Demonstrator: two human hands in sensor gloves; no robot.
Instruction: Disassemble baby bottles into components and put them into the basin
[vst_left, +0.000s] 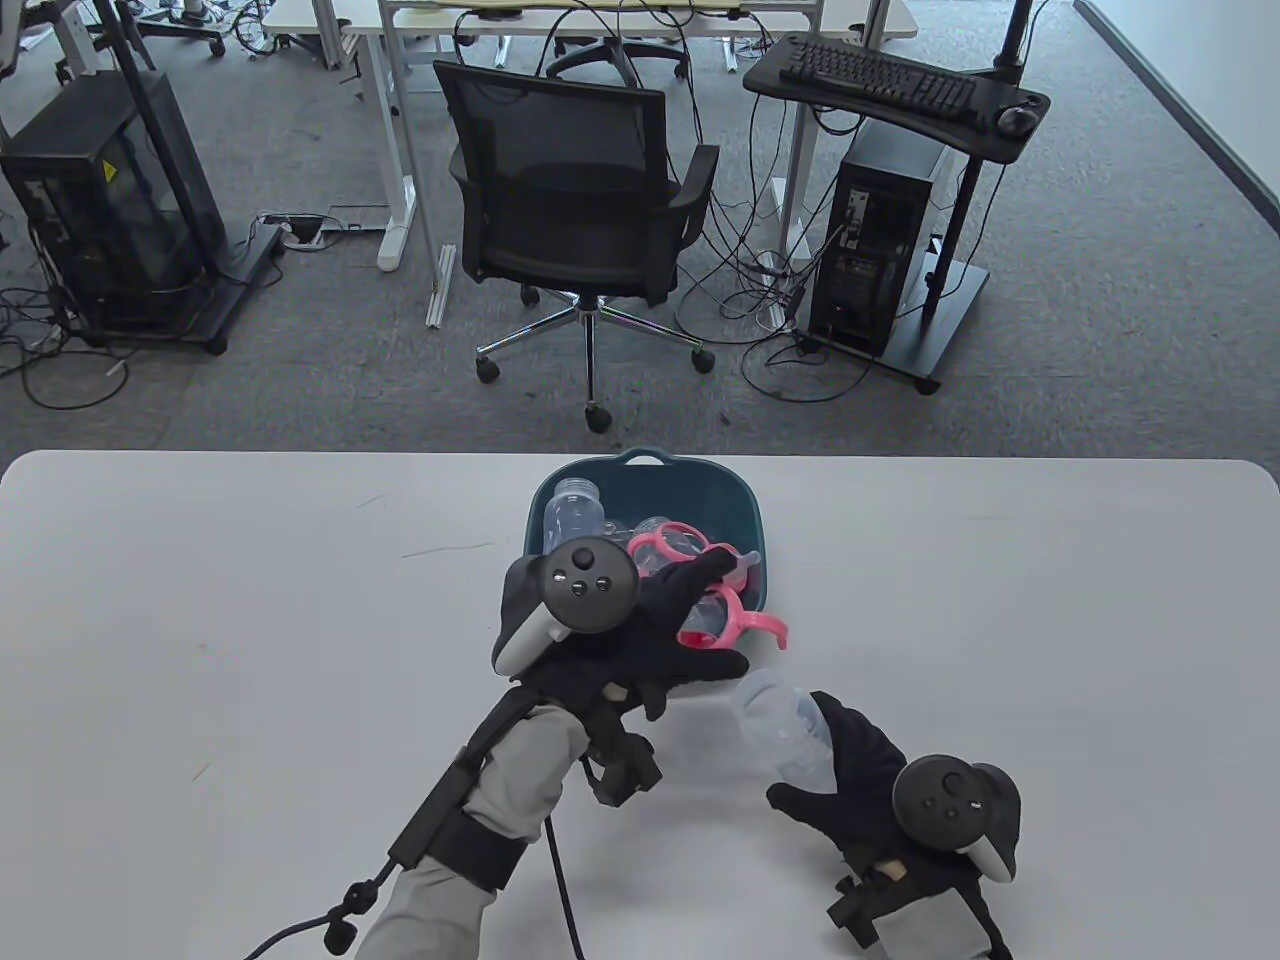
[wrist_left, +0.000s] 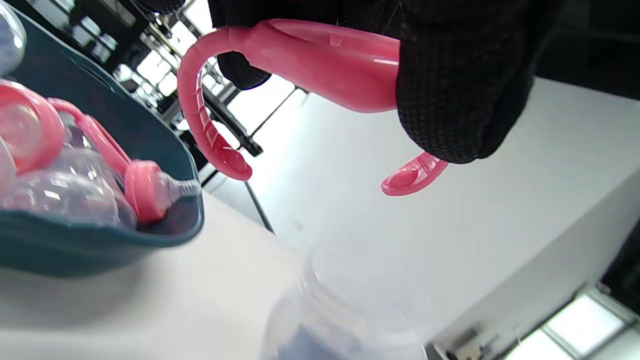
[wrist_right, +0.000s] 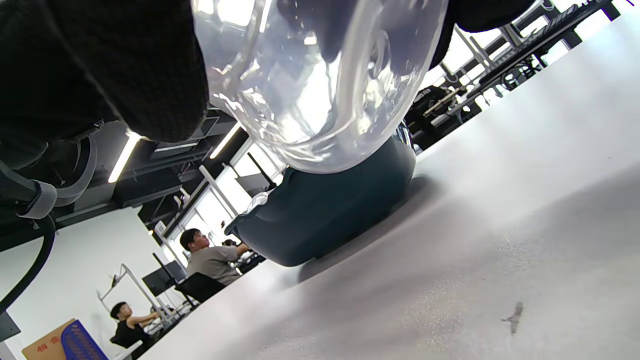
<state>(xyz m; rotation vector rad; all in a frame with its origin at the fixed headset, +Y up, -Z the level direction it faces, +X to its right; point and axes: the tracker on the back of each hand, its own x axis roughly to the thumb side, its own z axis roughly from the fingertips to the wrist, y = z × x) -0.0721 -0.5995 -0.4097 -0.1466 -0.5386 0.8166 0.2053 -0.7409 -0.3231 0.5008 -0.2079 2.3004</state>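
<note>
Pink two-handled plastic collar ring (wrist_left: 320, 65) is pinched in left hand (vst_left: 620, 640) at the near rim of the dark teal plastic basin (vst_left: 745, 510): drop it well inside, while right hand (vst_left: 870, 770) grips the clear plastic bottle body (vst_left: 785, 725) just off the basin's near-right corner.

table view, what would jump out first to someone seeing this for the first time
The bright pink handle ring stands out most, gripped by the left hand just at the near rim of the teal basin. The basin, at the table's far middle, already holds clear bottles and more pink parts. Nearer the person, the right hand holds a clear bottle body above the white table.
</note>
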